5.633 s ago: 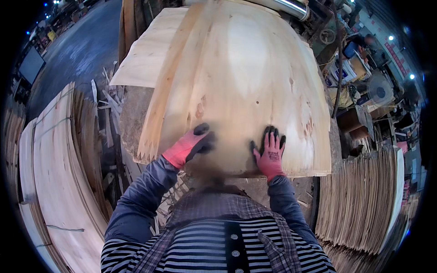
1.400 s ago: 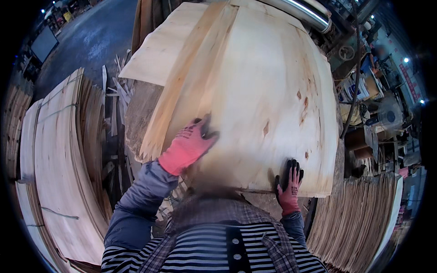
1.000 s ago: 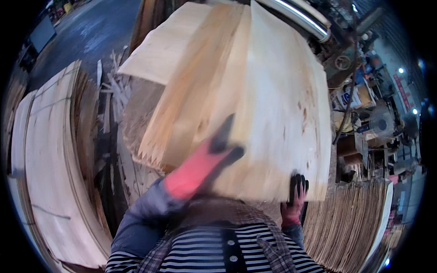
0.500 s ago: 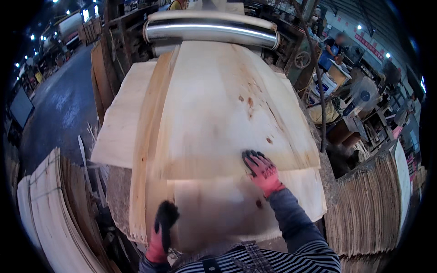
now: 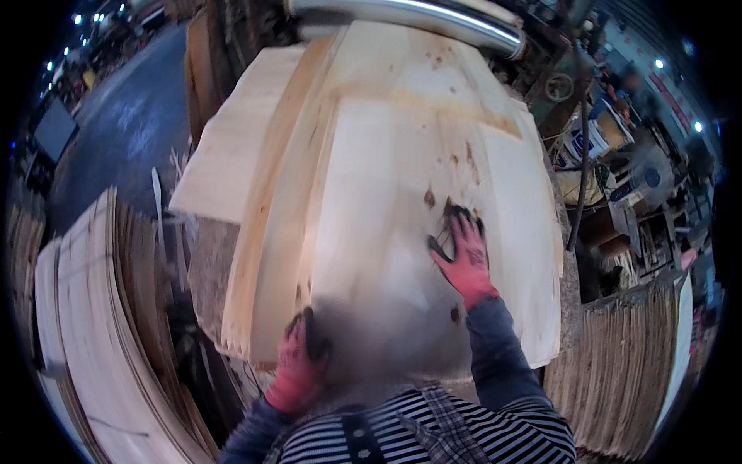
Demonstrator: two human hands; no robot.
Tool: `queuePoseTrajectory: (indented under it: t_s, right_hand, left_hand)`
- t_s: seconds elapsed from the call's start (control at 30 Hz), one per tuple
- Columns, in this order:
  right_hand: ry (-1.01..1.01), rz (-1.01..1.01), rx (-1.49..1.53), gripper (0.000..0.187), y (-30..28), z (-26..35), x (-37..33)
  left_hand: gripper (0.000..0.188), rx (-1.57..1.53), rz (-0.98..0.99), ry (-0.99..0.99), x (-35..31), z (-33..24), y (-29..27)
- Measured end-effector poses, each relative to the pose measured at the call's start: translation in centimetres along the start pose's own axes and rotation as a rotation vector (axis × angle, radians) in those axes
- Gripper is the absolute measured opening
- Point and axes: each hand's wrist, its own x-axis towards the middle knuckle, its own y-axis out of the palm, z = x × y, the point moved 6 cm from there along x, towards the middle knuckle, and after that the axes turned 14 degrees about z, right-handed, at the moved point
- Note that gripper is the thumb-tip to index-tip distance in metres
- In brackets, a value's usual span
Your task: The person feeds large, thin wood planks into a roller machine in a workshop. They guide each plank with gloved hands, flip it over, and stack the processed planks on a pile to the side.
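A wide pale wood veneer sheet (image 5: 371,201) with brown knots lies in front of me on a stack of sheets. My right hand (image 5: 467,259), in a pink glove with black fingertips, rests on it with fingers spread, beside the knots. Lower left, my left hand (image 5: 297,363), gloved alike, is at the sheet's near left part. Its fingers are loosely bent and apart, with nothing visible in them. Farther up, another veneer sheet (image 5: 386,58) with a brownish near edge reaches toward a shiny metal roller (image 5: 433,17).
Brown veneer strips (image 5: 270,178) lie along the left side, over a paler sheet (image 5: 232,139). Veneer stacks stand upright at left (image 5: 85,294) and right (image 5: 618,371). A dark pole (image 5: 581,185) rises at the right, near a fan (image 5: 649,176). Blue floor (image 5: 116,124) stretches left.
The upper veneer sheet has moved away from me toward the roller, baring more of the sheet beneath. My right hand has moved forward, and my left hand is slightly higher. The view has shifted.
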Motion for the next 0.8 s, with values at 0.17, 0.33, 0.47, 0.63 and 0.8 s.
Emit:
queuePoseTrajectory:
  t_s: [0.17, 0.33, 0.47, 0.63, 0.8]
  right_hand:
    - [0.181, 0.069, -0.051, 0.078, 1.7, -3.8, -14.4]
    - [0.471, 0.164, -0.246, 0.074, 7.2, -5.5, -20.8]
    - [0.473, 0.079, -0.264, 0.071, 7.5, -3.6, -20.1]
    - [0.396, 0.118, -0.216, 0.08, 7.6, 1.2, -19.2]
    - [-0.059, 0.144, 0.04, 0.093, 4.1, 4.6, -24.3]
  left_hand:
    - [0.06, -0.167, 0.0, 0.047, -0.8, 0.4, -1.8]
    - [0.057, -0.345, -0.072, 0.044, -0.6, 2.7, -1.0]
    - [0.053, -0.383, -0.084, -0.038, -0.5, 5.7, -0.5]
    - [0.042, -1.035, 0.039, -0.064, 1.1, 0.6, -5.8]
    - [0.031, -0.896, 0.353, -0.062, 2.0, -4.4, -9.3]
